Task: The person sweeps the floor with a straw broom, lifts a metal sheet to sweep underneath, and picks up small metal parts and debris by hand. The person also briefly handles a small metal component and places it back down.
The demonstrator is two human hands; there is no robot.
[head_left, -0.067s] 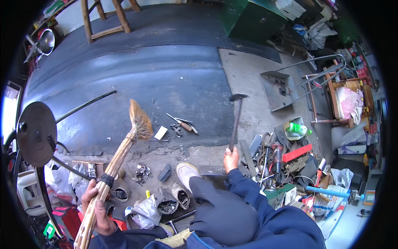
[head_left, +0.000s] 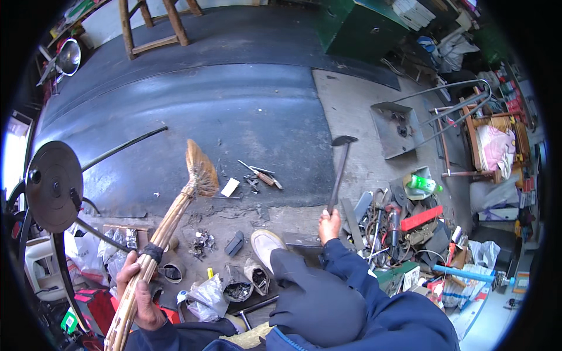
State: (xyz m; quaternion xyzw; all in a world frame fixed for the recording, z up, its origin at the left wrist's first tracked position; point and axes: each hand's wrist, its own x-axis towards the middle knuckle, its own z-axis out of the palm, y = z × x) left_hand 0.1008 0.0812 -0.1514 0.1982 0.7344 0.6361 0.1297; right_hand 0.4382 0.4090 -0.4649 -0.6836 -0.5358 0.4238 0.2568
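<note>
Still clamps pale, bundled-stalk broom point(head_left: 170, 225) in fingers of left hand point(head_left: 146, 303); tilts dark, T-shaped tool point(head_left: 339, 181) slightly farther right, clamped in fingers of right hand point(head_left: 329, 227).

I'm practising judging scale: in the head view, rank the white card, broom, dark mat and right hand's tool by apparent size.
1. Dark mat
2. Broom, partly near the camera
3. Tool
4. White card

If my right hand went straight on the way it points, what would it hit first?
Beyond the tool it holds, your right hand would probably meet the green cabinet first, across the floor; the hand's height is unclear.
</note>
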